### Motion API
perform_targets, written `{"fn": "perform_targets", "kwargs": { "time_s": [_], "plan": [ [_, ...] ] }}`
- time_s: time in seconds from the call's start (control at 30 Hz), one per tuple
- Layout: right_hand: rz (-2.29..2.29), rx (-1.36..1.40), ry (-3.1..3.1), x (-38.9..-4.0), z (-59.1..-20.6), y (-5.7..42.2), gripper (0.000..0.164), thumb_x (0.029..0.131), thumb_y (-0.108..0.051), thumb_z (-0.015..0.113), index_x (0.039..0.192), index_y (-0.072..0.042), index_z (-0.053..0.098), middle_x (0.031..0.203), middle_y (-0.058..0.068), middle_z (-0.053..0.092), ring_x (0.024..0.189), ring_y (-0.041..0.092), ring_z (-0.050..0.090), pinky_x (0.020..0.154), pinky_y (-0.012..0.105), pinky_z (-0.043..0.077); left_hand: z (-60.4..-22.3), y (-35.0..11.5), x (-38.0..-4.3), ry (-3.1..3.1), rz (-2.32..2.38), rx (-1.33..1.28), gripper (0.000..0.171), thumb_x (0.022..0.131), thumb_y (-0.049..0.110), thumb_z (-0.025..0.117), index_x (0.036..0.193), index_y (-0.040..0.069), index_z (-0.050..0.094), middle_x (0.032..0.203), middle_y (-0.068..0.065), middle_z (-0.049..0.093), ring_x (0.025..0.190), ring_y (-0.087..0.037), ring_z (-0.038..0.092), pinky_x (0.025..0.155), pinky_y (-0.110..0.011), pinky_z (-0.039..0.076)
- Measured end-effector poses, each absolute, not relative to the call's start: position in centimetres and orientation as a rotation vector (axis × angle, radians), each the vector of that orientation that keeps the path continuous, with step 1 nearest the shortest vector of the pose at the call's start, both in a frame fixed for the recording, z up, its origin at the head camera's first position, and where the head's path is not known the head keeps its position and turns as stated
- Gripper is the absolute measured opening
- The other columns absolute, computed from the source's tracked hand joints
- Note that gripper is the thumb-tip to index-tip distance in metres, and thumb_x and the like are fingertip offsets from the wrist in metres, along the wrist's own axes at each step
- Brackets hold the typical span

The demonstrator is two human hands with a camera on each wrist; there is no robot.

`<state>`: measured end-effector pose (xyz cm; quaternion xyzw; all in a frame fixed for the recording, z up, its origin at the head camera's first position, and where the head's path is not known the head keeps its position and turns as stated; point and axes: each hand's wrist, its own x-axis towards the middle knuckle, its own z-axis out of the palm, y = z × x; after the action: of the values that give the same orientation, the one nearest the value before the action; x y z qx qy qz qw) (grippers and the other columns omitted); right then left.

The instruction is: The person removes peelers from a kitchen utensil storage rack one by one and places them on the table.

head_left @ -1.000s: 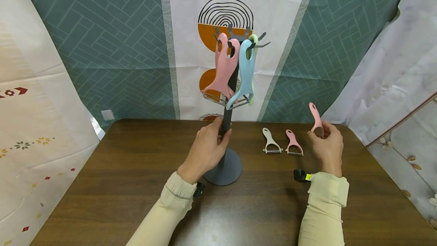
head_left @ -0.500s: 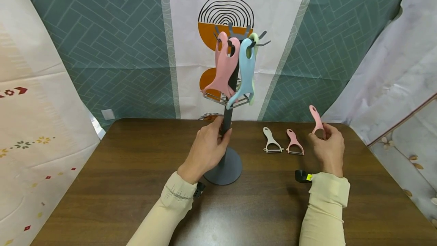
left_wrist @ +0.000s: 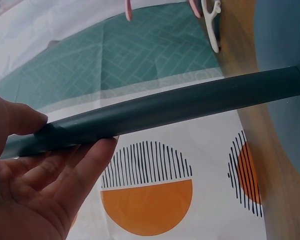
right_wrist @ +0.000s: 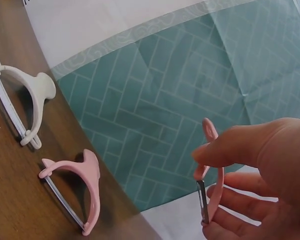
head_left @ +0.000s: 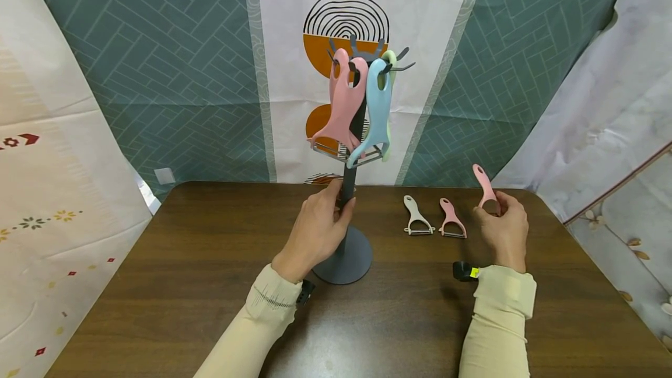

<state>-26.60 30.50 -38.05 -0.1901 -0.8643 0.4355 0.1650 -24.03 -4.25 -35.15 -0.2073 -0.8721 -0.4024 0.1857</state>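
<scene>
My left hand [head_left: 318,227] grips the dark post [left_wrist: 190,106] of an upright stand, thumb on one side and fingers on the other in the left wrist view. Pink peelers [head_left: 346,104], a blue peeler [head_left: 378,107] and a green peeler [head_left: 391,58] hang from the stand's hooks. At the right, my right hand [head_left: 505,227] pinches a pink peeler [head_left: 484,183] near its blade end, handle pointing up. The right wrist view shows its metal blade [right_wrist: 203,200] between thumb and fingers. To the left of this hand, a white peeler [head_left: 415,212] and another pink peeler [head_left: 449,214] lie on the table.
The stand's round base [head_left: 346,258] rests on the brown wooden table [head_left: 210,261]. Bare hooks [head_left: 404,54] stick out at the stand's top. Patterned cloth [head_left: 210,74] hangs behind the table, with more cloth at both sides.
My right hand keeps hold of the pink peeler, whose handle tip has dipped slightly. My left hand stays on the post, and the peelers on the hooks and table stay put.
</scene>
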Motion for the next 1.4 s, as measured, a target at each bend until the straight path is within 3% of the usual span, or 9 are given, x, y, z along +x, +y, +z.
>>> {"fn": "perform_targets", "kwargs": {
  "time_s": [0.27, 1.4],
  "plan": [
    [1.232, -0.557, -2.486, -26.8, -38.6, 30.6, 0.07, 0.095, -0.017, 0.067, 0.156, -0.001, 0.037, 0.155, 0.027, 0.043, 0.142, 0.045, 0.042, 0.118, 0.059, 0.035, -35.2, -4.2, -24.1, -2.46, -1.144, -0.587, 0.013, 0.103, 0.017, 0.061, 0.109, 0.007, 0.059, 0.078, -0.001, 0.06, 0.06, -0.011, 0.052, 0.052, -0.023, 0.041],
    [1.18, -0.589, -2.463, -27.5, -41.1, 31.6, 0.068, 0.091, -0.008, 0.07, 0.151, 0.006, 0.042, 0.15, 0.032, 0.046, 0.14, 0.048, 0.044, 0.118, 0.057, 0.036, -35.2, -4.2, -24.1, -2.461, -1.136, -0.58, 0.013, 0.103, 0.018, 0.06, 0.11, 0.007, 0.059, 0.078, -0.001, 0.06, 0.06, -0.011, 0.052, 0.053, -0.024, 0.042]
  ]
}}
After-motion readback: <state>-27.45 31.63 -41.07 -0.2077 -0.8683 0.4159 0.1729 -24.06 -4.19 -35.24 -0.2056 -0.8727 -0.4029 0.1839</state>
